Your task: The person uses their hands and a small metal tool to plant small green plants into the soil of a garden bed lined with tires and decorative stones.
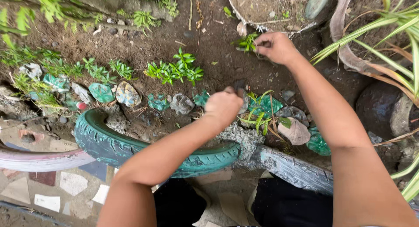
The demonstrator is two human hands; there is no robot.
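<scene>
Pinching a small green seedling (247, 42) at the far soil by the pot rim (244, 21), my right hand (275, 47) could snap its stem if I tug. My left hand (223, 107), clenched on something dark I cannot identify, rests near the painted stones (101, 92).

A green-painted rubber tyre (131, 150) half sunk in the dark soil edges the bed, with a grey tyre (297, 168) beside it. Teal-painted and plain stones (101, 92) line its inner side. A round grey concrete pot (270, 11) stands behind, and a striped-leaf plant (393, 26) arches at right.
</scene>
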